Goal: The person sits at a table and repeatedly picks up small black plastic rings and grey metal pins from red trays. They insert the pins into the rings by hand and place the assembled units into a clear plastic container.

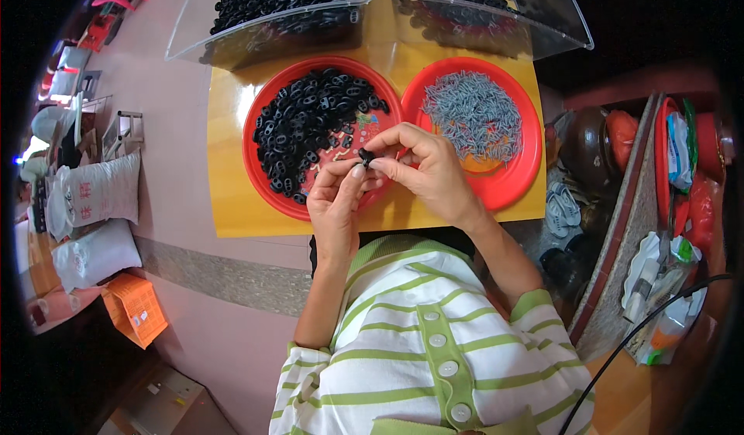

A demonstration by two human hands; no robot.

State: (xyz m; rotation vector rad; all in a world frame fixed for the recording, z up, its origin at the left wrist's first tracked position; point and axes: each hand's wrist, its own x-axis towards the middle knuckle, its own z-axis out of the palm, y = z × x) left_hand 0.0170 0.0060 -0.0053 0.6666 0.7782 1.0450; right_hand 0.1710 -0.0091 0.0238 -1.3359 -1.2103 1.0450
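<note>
My left hand point(337, 200) and my right hand point(426, 164) meet over the near right edge of a red plate. Between their fingertips they pinch one small black plastic part point(366, 155). My fingers cover much of it. The red plate point(249, 137) holds a heap of black two-holed plastic parts point(306, 113), with a patch of its printed bottom bare. Close by on the right, a second red plate point(527, 164) is filled with grey screws point(473, 113). Whether a screw sits in my right fingers cannot be made out.
Behind the plates stand two clear plastic bins, the left bin point(267, 18) heaped with black parts, the right bin point(465, 9) holding fewer. All rest on a yellow tabletop point(229, 195). White sacks point(97, 191) and an orange box point(136, 311) are at left. A ledge point(620, 226) with bags runs along the right.
</note>
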